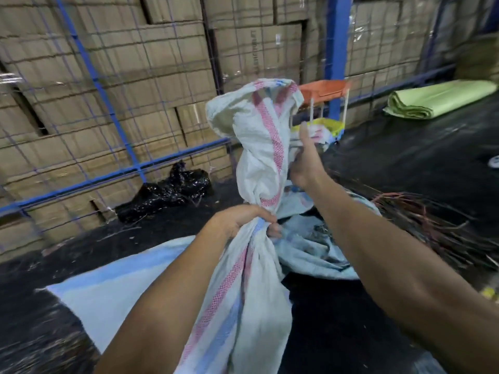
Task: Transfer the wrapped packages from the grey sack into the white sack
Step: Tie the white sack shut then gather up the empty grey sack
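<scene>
A: What's hidden or unreadable?
B: Whole frame is soft with motion blur. No wrapped packages visible anywhere, whatever is inside the white sack (259, 147) is covered by its cloth. Its bottom runs off the lower edge. The right hand (303, 160) is seen from the back, fingers mostly buried in the fabric, thumb sticking up. Grey sack (310, 249) is half behind the white one and the right forearm; something dark shows in its opening, can't tell what.

A: Grips?
B: Left hand (243, 218) is fisted tight round the sack's gathered neck. Right hand appears to clutch the loose top part, higher up on the right side.

A: How does the white sack look?
B: Woven, off-white, pink patterned stripe running lengthwise with a faint blue one beside it. Twisted and cinched at the left fist, floppy open mouth above, bulging body below between the forearms. Held up at frame centre.

A: And the grey one?
B: Pale blue-grey, crumpled on the dark floor (405, 163) just behind and right of the white sack. Another flat pale sheet (113, 287) lies lower left, under the left arm.

A: Background?
B: Stacked cardboard boxes (135, 76) behind blue mesh, black plastic bag (172, 190) at their foot, rolled green material (437, 101) far right, tangle of wires (432, 225) at right.
</scene>
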Available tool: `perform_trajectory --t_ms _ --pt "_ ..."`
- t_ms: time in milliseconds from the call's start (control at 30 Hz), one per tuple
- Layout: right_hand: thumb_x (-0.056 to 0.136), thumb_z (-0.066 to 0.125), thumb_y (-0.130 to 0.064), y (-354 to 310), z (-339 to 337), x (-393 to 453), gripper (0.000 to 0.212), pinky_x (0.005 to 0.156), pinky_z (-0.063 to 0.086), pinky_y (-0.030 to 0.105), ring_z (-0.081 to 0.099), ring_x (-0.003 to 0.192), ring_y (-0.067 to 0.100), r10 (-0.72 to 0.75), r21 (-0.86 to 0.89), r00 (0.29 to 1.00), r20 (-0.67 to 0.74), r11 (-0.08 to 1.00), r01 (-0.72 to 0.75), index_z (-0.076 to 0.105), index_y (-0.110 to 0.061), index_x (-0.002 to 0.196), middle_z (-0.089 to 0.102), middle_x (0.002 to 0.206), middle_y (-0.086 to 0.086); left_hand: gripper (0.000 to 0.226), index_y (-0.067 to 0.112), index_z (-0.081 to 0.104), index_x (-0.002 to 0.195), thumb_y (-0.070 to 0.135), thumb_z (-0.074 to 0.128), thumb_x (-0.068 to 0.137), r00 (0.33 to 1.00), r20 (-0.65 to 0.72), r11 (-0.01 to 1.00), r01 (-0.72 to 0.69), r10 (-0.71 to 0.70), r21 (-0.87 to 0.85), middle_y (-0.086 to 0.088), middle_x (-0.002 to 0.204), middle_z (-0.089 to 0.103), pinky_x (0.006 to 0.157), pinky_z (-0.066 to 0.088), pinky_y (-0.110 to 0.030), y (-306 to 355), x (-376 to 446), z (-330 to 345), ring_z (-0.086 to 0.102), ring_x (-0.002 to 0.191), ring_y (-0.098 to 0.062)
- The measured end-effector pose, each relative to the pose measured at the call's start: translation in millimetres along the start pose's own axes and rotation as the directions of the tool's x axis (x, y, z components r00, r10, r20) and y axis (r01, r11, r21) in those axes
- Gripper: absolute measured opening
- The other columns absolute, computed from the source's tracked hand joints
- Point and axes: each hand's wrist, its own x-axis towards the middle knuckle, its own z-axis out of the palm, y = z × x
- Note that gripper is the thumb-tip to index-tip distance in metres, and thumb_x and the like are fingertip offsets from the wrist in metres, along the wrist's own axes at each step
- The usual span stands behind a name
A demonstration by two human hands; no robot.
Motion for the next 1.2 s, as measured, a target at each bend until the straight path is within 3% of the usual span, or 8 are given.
perform_trajectory --t_ms 167,400,467,600,733,967,1067,1200 --pt "0.051 0.092 -0.058 61 -105 75 0.117 0.097 0.053 0.051 0.064 0.116 0.024 0.069 -0.276 0.996 -0.056 0.958 -0.082 0.035 -0.025 0.147 0.059 0.137 0.002 0.005 0.007 0.069 0.081 0.009 0.073 0.08 0.996 -0.082 0.984 0.035 -0.021 0.173 -0.007 0.076 0.06 0.059 0.05 -0.026 14 100 63 0.057 0.059 -0.015" --pt "0.08 0.061 -0.005 19 -184 107 0.05 0.076 0.057 0.04 0.066 0.1 0.031 0.054 0.048 0.956 -0.288 0.998 -0.042 0.049 -0.015 0.128 0.066 0.115 0.013 0.055 0.015 0.068 0.107 0.017 0.089 0.056 0.985 -0.171 0.952 0.035 0.019 0.304 0.001 0.101 0.073 0.085 0.053 -0.028 27 180 98 0.068 0.096 -0.017" --pt "0.079 0.058 -0.001 19 -204 118 0.055 0.065 0.055 0.033 0.066 0.094 0.03 0.122 0.161 0.957 -0.264 0.984 -0.081 0.051 -0.013 0.132 0.066 0.115 0.013 0.039 0.015 0.068 0.1 0.01 0.084 0.065 0.975 -0.222 0.937 0.054 0.025 0.344 0.001 0.096 0.072 0.075 0.05 -0.022 33 198 101 0.066 0.087 -0.012" --pt "0.073 0.07 -0.01 21 -234 139 0.06 0.08 0.06 0.044 0.067 0.104 0.032 0.118 0.222 0.967 -0.224 0.973 -0.067 0.057 -0.018 0.132 0.069 0.12 0.011 0.013 0.009 0.067 0.078 0.007 0.079 0.074 0.888 -0.451 0.95 0.065 0.084 0.305 -0.007 0.071 0.067 0.048 0.044 -0.017 41 235 125 0.06 0.061 -0.017" --pt "0.07 0.085 -0.036 29 -251 139 0.086 0.098 0.052 0.038 0.063 0.115 0.018 0.048 -0.045 0.971 -0.233 0.997 -0.06 0.04 -0.027 0.142 0.063 0.13 -0.004 0.039 0.011 0.069 0.098 0.02 0.079 0.062 0.84 -0.533 0.931 0.108 0.102 0.349 -0.002 0.092 0.073 0.075 0.055 -0.029 31 264 142 0.067 0.086 -0.021" --pt "0.071 0.075 -0.015 20 -303 152 0.031 0.083 0.057 0.039 0.068 0.095 0.03 0.232 -0.138 0.905 -0.356 0.945 -0.297 0.069 -0.007 0.101 0.072 0.097 0.01 0.041 0.015 0.065 0.096 0.013 0.074 0.057 0.964 -0.247 0.899 0.019 0.1 0.437 -0.007 0.096 0.072 0.075 0.057 -0.031 31 284 172 0.068 0.084 -0.019" --pt "0.066 0.084 -0.055 20 -334 148 0.061 0.096 0.053 0.037 0.069 0.105 0.016 0.257 -0.365 0.934 -0.248 0.868 -0.335 0.07 -0.021 0.114 0.072 0.116 -0.005 0.023 0.011 0.064 0.09 0.001 0.074 0.071 0.931 -0.358 0.952 0.051 0.064 0.301 -0.008 0.087 0.071 0.061 0.052 -0.022 23 301 165 0.065 0.074 -0.019" --pt "0.088 0.067 -0.05 18 -387 139 0.029 0.082 0.053 0.026 0.068 0.085 0.01 0.109 -0.5 0.963 -0.248 0.837 -0.223 0.076 -0.024 0.095 0.075 0.095 -0.008 0.011 0.01 0.065 0.08 0.001 0.071 0.077 0.852 -0.523 0.986 0.067 0.023 0.151 -0.007 0.08 0.068 0.068 0.046 -0.026 3 328 154 0.064 0.075 -0.021"
